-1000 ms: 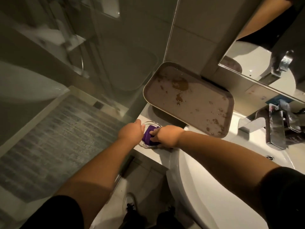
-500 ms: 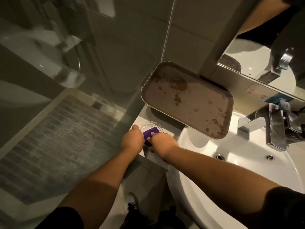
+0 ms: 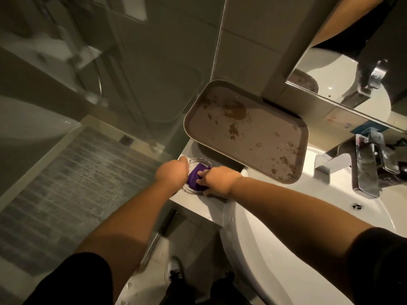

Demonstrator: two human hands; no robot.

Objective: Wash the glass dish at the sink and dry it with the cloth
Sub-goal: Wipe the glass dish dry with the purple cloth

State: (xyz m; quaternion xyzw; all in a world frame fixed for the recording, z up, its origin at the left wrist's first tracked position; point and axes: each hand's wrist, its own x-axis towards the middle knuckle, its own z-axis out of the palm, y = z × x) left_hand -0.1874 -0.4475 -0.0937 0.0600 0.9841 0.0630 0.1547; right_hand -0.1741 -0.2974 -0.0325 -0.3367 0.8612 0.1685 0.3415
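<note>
Dish (image 3: pixel 199 162): small, round, clear glass, shallow, sitting flat on the white worktop (image 3: pixel 199 202) left of the sink (image 3: pixel 275 249), just in front of the leaning tray. Near rim hidden. Cloth (image 3: pixel 195 178): purple, bunched up, pressed inside the dish, filling most of it. Sink: white basin, chrome tap at back right.
</note>
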